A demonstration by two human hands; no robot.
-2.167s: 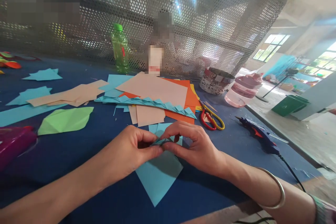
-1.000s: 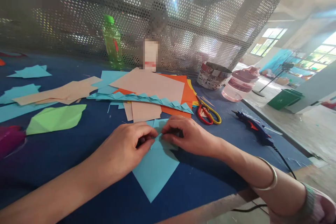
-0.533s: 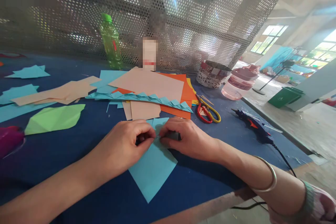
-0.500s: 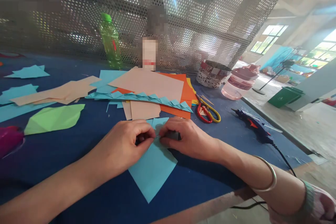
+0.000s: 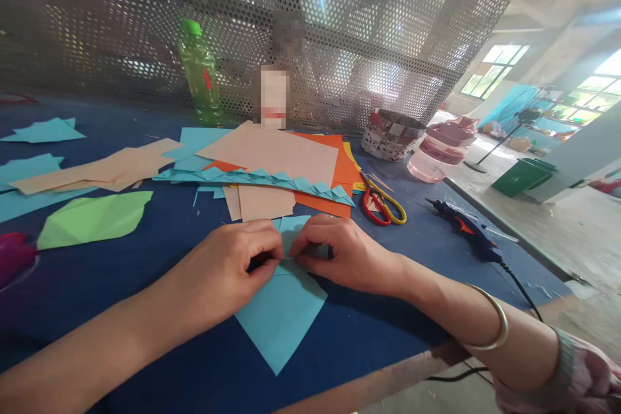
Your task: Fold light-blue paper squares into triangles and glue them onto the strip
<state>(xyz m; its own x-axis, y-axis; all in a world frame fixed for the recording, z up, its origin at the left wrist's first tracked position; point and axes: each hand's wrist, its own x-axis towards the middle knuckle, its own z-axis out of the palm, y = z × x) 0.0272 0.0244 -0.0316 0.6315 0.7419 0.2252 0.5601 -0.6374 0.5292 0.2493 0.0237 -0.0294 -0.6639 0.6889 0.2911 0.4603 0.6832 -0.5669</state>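
Both the left hand (image 5: 220, 268) and the right hand (image 5: 347, 259) pinch blue paper (image 5: 280, 320) between tightly closed fingers (image 5: 315, 247).

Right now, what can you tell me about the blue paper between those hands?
The blue paper is a thin, matt sheet, folded near its middle. Its lower part is a flat triangle pointing toward the person, lying on the dark blue tabletop. Fingers of the left hand and right hand pinch the folded part, and a blue corner shows above them.
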